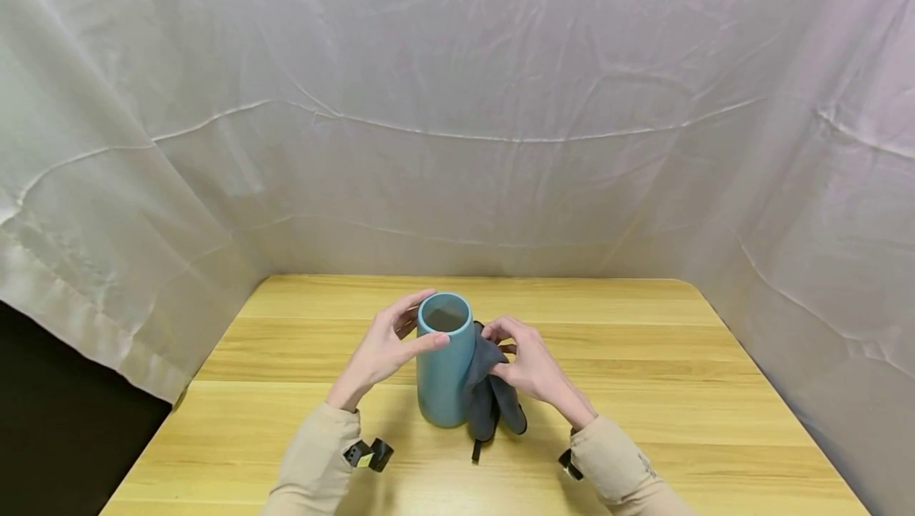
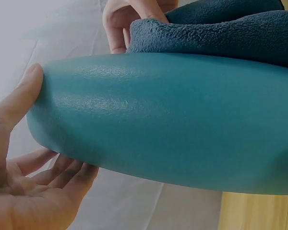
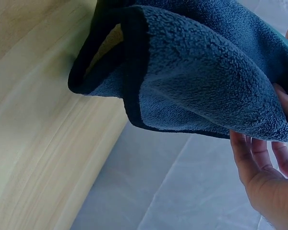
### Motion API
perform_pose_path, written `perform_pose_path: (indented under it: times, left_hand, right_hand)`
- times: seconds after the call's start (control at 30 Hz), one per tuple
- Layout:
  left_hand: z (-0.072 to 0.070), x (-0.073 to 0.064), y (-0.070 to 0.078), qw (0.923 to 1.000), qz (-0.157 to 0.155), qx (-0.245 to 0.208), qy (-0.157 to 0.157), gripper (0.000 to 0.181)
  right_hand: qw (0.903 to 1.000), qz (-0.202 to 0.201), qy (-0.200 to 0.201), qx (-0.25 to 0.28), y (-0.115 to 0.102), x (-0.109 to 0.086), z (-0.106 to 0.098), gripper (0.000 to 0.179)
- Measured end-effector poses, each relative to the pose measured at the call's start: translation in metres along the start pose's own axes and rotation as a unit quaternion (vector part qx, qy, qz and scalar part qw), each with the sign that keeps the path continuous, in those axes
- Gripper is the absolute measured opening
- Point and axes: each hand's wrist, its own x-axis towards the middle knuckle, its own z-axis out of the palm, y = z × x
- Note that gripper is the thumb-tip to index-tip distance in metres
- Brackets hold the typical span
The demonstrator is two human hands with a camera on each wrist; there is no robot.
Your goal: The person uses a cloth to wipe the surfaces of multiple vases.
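A tall blue vase (image 1: 445, 381) with a round open mouth stands upright on the table. My left hand (image 1: 384, 348) holds it near the rim, thumb on the front and fingers round the far left side; the left wrist view shows this grip on the smooth vase (image 2: 158, 120). On the vase's right side hangs a dark grey-blue fluffy cloth (image 1: 484, 389) with black edging. My right hand (image 1: 525, 361) pinches the cloth's upper part between thumb and fingers. In the right wrist view the cloth (image 3: 197, 72) droops in folds and hides most of the vase.
The wooden table (image 1: 643, 389) spreads out around the vase. Pale curtains (image 1: 500, 182) hang behind it and along both sides. A small black strap end (image 1: 476, 452) dangles from the cloth. Each wrist wears a black device, such as the left one (image 1: 368, 454).
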Motion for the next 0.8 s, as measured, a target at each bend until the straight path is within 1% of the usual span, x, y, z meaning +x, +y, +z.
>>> perform_pose_path:
  times: [0.27, 0.43, 0.57, 0.63, 0.73, 0.8]
  left_hand:
    - [-0.001, 0.001, 0.000, 1.0000, -0.001, -0.005, -0.008, 0.069]
    - [-0.001, 0.001, 0.001, 0.9999, -0.004, -0.002, -0.009, 0.069]
    - [-0.001, 0.001, 0.000, 1.0000, 0.000, -0.003, -0.007, 0.069]
    - [-0.001, 0.001, 0.000, 1.0000, 0.001, -0.005, -0.006, 0.068]
    - [-0.001, 0.000, -0.001, 1.0000, -0.001, -0.007, -0.005, 0.068]
    - [-0.001, 0.000, -0.002, 1.0000, 0.001, -0.009, -0.005, 0.068]
  right_hand:
    - [0.9998, 0.005, 0.008, 0.015, -0.001, 0.000, 0.001, 0.033]
    - [0.9987, 0.003, 0.033, 0.038, -0.002, 0.000, 0.002, 0.034]
    - [0.9956, -0.019, 0.062, 0.067, -0.007, 0.003, 0.002, 0.034]
    - [0.9928, -0.036, 0.078, 0.083, -0.011, 0.004, 0.001, 0.033]
    - [0.9860, -0.067, 0.100, 0.115, -0.016, 0.006, -0.001, 0.034]
    - [0.9813, -0.091, 0.113, 0.127, -0.018, 0.007, -0.001, 0.034]
